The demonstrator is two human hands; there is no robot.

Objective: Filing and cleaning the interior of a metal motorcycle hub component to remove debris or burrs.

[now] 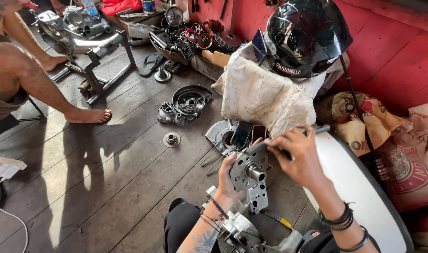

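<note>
The left hand (228, 180), wrist bent up, grips a round grey metal hub (248, 171); above its fingers, the right hand (298, 157) closes on a dark tool handle (270, 144).

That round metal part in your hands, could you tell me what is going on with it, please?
The person sits on a plank floor. The left hand grips a round metal flange with a hub from behind, above an engine case at the lap. The right hand holds a long grey tool across the top of the flange. Other engine parts lie on the floor, beside a black helmet on a cloth-covered bundle. Another person's bare foot rests to the left.
</note>
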